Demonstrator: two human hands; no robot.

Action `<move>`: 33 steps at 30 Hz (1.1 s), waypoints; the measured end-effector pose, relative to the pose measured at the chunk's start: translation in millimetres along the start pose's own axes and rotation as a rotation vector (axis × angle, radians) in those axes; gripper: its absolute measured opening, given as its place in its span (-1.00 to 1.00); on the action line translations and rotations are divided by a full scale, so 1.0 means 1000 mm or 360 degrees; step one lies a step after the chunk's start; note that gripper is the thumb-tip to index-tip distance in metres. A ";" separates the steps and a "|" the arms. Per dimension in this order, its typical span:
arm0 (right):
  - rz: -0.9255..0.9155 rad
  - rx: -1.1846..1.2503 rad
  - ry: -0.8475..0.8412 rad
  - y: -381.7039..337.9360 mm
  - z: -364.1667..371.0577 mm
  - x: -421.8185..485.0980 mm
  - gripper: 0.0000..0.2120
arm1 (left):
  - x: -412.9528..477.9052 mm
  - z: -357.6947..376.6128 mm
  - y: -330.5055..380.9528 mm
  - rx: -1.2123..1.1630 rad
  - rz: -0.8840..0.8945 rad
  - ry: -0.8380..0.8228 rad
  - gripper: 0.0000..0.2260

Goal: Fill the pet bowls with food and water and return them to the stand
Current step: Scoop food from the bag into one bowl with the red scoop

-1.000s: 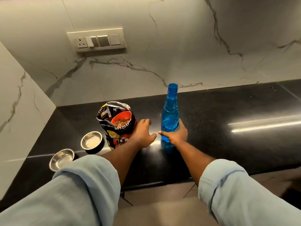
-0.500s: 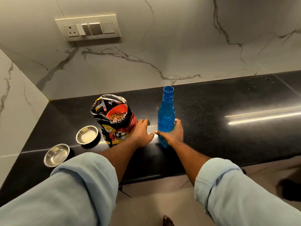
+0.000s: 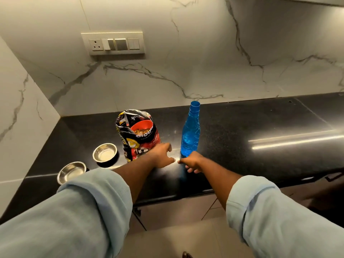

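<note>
1. Head view, nearest: two forearms in rolled light-blue sleeves (image 3: 78, 207) reach forward over the edge of a black stone counter (image 3: 260, 127).
2. The left hand (image 3: 161, 155) hangs low over the counter, fingers loosely curled and holding nothing, knuckles just beside the base of the pet food bag (image 3: 138, 134).
3. The right hand (image 3: 192, 162) is also empty, fingers curled downward, just in front of the blue water bottle (image 3: 190, 135) and apart from it as far as can be told.
4. To the left, two empty steel pet bowls sit on the counter: the near bowl (image 3: 71, 172) by the sleeve, the far bowl (image 3: 105, 152) beside the bag.
5. The bag stands open and upright; the bottle stands upright, uncapped, to its right.
6. Farthest, a switch panel (image 3: 113, 42) is set in the marble wall.
</note>
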State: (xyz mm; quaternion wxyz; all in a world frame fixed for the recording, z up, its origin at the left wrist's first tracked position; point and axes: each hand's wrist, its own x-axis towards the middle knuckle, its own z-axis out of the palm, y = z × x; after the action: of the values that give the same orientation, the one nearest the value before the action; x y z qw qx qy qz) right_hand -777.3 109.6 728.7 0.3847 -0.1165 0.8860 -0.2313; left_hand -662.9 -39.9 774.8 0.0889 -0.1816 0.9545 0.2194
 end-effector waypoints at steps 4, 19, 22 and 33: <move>-0.0334 -0.0011 -0.0056 -0.022 0.002 -0.022 -0.76 | -0.019 -0.012 -0.015 0.0018 -0.0091 -0.0140 -0.58; -0.1135 0.0291 0.0773 -0.146 -0.016 -0.063 -0.92 | -0.090 -0.088 -0.085 -0.0380 -0.0638 0.0540 -0.85; -0.1255 0.0255 0.0718 -0.176 -0.019 -0.065 -0.89 | -0.086 -0.101 -0.096 -0.0467 -0.0718 0.0755 -0.83; -0.1364 -0.0768 0.0090 -0.248 -0.004 -0.034 -0.55 | -0.051 -0.119 -0.107 -0.1035 -0.0841 0.0926 -0.67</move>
State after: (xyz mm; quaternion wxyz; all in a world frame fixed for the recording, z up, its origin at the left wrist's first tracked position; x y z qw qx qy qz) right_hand -750.3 -91.2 876.6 0.1927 -0.5500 0.7967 -0.1599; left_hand -585.2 -167.2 851.7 -0.1893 -0.4885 0.7436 0.4155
